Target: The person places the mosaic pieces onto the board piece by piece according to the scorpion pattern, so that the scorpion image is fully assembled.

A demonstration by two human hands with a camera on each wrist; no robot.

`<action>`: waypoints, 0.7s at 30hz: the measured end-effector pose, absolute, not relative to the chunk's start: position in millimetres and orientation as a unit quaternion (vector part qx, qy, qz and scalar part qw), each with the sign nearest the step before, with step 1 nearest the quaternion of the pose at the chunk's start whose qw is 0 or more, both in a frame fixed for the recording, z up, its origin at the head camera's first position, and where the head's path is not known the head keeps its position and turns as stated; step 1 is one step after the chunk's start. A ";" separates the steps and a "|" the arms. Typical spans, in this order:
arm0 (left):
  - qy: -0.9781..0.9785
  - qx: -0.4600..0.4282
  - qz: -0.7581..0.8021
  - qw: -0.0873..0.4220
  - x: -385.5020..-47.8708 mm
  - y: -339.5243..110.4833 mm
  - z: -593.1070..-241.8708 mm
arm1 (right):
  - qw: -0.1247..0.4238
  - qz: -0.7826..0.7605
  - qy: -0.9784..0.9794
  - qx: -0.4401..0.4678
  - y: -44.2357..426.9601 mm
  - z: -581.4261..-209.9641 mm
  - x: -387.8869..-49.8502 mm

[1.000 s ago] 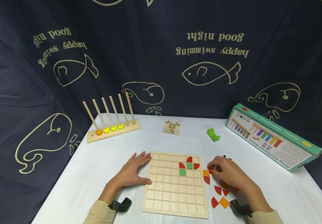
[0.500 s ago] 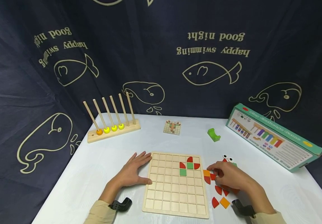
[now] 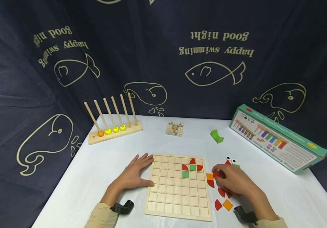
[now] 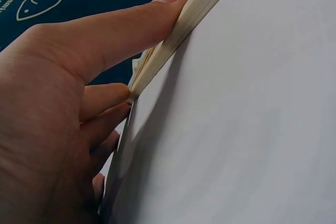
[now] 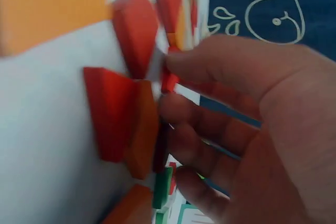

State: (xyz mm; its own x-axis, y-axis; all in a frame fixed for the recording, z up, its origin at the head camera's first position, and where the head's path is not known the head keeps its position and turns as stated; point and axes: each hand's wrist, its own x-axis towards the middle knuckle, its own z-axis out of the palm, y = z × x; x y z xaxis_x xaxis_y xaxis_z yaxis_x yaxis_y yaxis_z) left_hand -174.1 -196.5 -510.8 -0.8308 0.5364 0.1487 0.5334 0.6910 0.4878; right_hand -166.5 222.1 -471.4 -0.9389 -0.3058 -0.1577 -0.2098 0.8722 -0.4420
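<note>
A dark blue fabric backdrop, printed with cream outlines of fish and whales, hangs behind the white table I work at. At the table's far right a long green and white cardboard box lies at a slant. Before me lies a square pale wooden grid board, flat on the table between my two hands. A pale wooden rack with six pegs stands at the far left; four of its pegs carry one bead each, an orange one leftmost, then three yellow.

My left hand is spread with its fingers extended, the thumb resting against the board's left edge. My right hand is bent beyond the opposite edge, thumb and forefinger pinching a small flat red piece whose full outline my fingers hide.

Near the table's far edge lies a small square picture card, and to the right of it a bright green curved block. Toward the board's far right corner, three red quarter-circle tiles and two green square tiles sit in cells. Just off the board's right edge lie an orange square tile and a loose red quarter-circle. Nearer me are a second orange square and another red quarter-circle. Smallest, two round black-and-white eyes show past my knuckles.
</note>
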 end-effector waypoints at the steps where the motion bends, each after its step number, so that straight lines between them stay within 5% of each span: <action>1: 0.919 0.291 0.265 0.003 -174.0 -196.6 -510.5 | 0.106 -0.204 0.965 -0.127 221.5 -471.3 -166.5; 11: 0.923 0.281 0.263 0.008 -173.0 -195.6 -509.9 | 0.054 -0.124 0.984 -0.113 230.9 -470.2 -169.1; 21: 0.926 0.278 0.254 0.007 -173.3 -195.0 -510.4 | 0.108 -0.201 0.964 -0.139 236.5 -472.8 -168.1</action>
